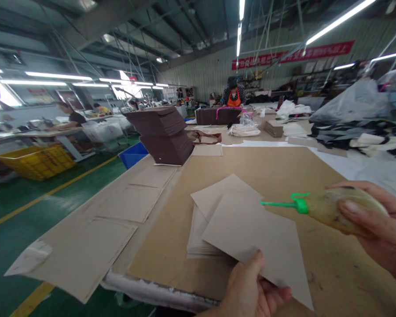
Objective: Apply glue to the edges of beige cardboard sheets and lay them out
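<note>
My left hand [254,286] pinches the near edge of a beige cardboard sheet [251,229], thumb on top and fingers beneath. The sheet is tilted over a small pile of similar sheets [201,235], one of them turned askew at the top. In my right hand [376,220] lies a squeeze glue bottle [343,209], soft and yellowish, with my fingers wrapped round it. Its green nozzle [280,204] points left, with the tip close to the far right edge of the held sheet. Whether the tip touches it I cannot tell.
Loose beige sheets [82,251] lie along the table's left side, one overhanging the edge. A tall dark brown stack [166,136] stands at the far left corner. Plastic bags and dark scraps [336,132] are heaped at right. A person in an orange apron [233,97] is beyond the table.
</note>
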`<state>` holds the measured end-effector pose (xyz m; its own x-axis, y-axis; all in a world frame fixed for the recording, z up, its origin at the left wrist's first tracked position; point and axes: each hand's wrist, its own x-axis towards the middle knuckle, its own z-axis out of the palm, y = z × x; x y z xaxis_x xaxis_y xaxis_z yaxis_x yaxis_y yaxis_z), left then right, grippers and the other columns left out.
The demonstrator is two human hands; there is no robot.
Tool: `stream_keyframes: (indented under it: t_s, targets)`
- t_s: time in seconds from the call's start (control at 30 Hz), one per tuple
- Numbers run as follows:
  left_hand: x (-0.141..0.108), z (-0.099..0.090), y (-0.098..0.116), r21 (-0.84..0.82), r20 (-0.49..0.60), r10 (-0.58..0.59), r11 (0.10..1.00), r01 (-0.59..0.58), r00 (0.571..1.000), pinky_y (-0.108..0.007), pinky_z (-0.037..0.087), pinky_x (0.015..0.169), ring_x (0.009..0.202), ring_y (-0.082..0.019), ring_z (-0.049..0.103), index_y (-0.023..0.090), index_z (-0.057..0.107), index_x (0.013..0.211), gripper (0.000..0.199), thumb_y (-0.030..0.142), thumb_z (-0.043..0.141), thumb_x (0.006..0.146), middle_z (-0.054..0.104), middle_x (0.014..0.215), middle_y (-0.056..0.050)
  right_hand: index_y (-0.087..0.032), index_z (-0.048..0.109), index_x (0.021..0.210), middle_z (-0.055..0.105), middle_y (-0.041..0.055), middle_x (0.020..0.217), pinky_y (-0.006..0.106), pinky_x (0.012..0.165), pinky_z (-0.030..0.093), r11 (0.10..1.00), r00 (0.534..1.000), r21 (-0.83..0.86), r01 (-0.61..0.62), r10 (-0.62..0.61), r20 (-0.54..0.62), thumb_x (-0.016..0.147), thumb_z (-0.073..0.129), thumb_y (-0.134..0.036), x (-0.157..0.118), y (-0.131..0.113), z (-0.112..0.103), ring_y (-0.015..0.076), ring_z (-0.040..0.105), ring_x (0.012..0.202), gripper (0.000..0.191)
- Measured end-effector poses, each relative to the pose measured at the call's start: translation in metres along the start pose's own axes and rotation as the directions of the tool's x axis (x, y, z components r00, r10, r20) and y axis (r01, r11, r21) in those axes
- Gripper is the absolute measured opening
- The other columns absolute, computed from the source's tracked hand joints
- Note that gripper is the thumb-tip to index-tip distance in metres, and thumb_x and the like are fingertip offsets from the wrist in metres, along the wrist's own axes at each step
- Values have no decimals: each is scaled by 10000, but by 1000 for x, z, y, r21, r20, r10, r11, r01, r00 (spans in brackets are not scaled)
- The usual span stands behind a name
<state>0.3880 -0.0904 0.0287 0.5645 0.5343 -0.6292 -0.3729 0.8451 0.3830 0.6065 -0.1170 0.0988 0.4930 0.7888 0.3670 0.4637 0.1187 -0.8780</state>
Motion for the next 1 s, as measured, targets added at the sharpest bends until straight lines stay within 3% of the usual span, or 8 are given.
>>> stream_keyframes:
  t_s: [0.1, 0.17, 0.3, 0.4, 0.53, 0.7, 0.83, 1.0]
  targets:
    - [3, 11, 2, -27, 23, -49, 998, 50, 999, -269, 504, 579, 582, -145, 624, 36, 623, 1029, 429, 304, 289, 998, 683, 787, -113, -320, 623, 1007, 647, 41, 882, 291, 590, 520, 999, 986, 23, 31, -35, 161, 749, 696, -524, 11, -14, 23, 223, 613, 726, 337]
    - [8, 11, 3, -16, 100, -71, 997, 72, 993, -275, 487, 593, 612, -147, 626, 35, 644, 1019, 467, 328, 281, 999, 678, 814, -112, -301, 633, 1002, 645, 25, 902, 260, 628, 510, 986, 963, -62, 153, -134, 235, 770, 682, -512, 17, -22, 39, 205, 610, 769, 317]
    - [23, 0, 4, 13, 317, -126, 992, 128, 940, -302, 463, 621, 687, -168, 633, 46, 669, 1013, 603, 442, 214, 991, 673, 909, -137, -261, 620, 1013, 639, 18, 912, 277, 631, 477, 937, 877, -145, 319, -234, 419, 831, 604, -529, 24, -33, 68, 206, 603, 799, 325]
    - [32, -6, 4, 36, 361, -159, 987, 157, 919, -304, 455, 612, 696, -172, 643, 51, 665, 976, 709, 478, 100, 988, 665, 878, -128, -246, 596, 1034, 623, 20, 899, 306, 649, 457, 916, 808, -130, 379, -259, 529, 865, 566, -524, 25, -35, 83, 204, 593, 782, 326]
    - [34, -2, 4, 66, 295, -153, 988, 139, 943, -289, 441, 558, 638, -152, 637, 57, 652, 956, 729, 448, 38, 994, 654, 828, -102, -256, 582, 1043, 601, 12, 944, 315, 714, 433, 866, 730, -126, 484, -320, 604, 916, 537, -474, 26, -37, 95, 184, 576, 836, 257]
    - [27, 10, 4, 95, 187, -134, 989, 118, 973, -276, 422, 510, 546, -125, 603, 70, 620, 923, 679, 389, 26, 1003, 634, 759, -81, -259, 579, 1024, 582, -6, 947, 309, 704, 411, 834, 689, -142, 533, -330, 645, 931, 534, -456, 27, -39, 102, 156, 561, 819, 223]
    - [24, 13, 4, 107, 167, -110, 990, 93, 980, -270, 422, 504, 538, -118, 600, 78, 603, 931, 645, 368, 31, 1005, 628, 774, -81, -256, 573, 1010, 576, -19, 930, 303, 713, 397, 824, 657, -135, 550, -327, 679, 937, 541, -430, 25, -42, 105, 141, 552, 819, 192]
    - [23, 12, 3, 105, 170, -105, 991, 88, 980, -258, 426, 511, 525, -100, 586, 76, 610, 925, 626, 360, 59, 1008, 615, 786, -81, -252, 586, 1003, 565, -22, 882, 275, 685, 395, 824, 576, -19, 566, -379, 724, 945, 540, -403, 22, -47, 106, 126, 543, 792, 167]
